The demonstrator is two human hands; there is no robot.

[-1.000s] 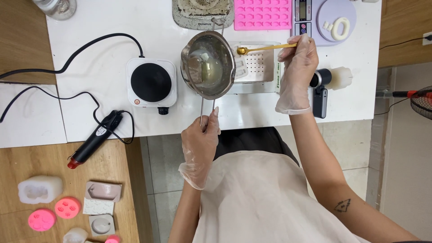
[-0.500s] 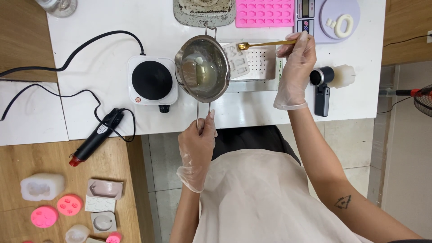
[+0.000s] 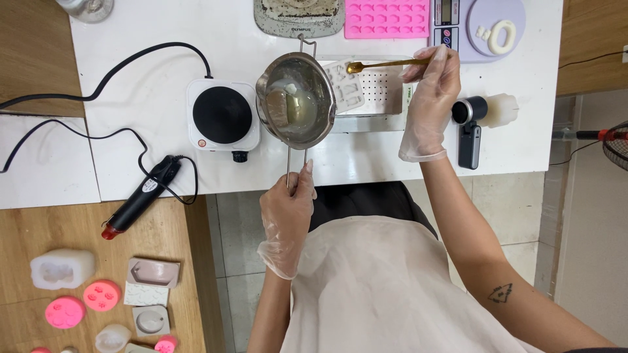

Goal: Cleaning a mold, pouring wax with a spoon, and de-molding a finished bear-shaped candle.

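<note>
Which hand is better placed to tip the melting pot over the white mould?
Left, probably. The left hand already grips the melting pot by its wire handle beside the white mould; the right hand is busy holding the gold spoon.

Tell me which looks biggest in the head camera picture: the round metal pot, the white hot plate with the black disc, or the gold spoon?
1. Round metal pot, though it is held up nearer the camera, so it may only look biggest.
2. White hot plate with the black disc, almost as big.
3. Gold spoon, long but thin.
</note>
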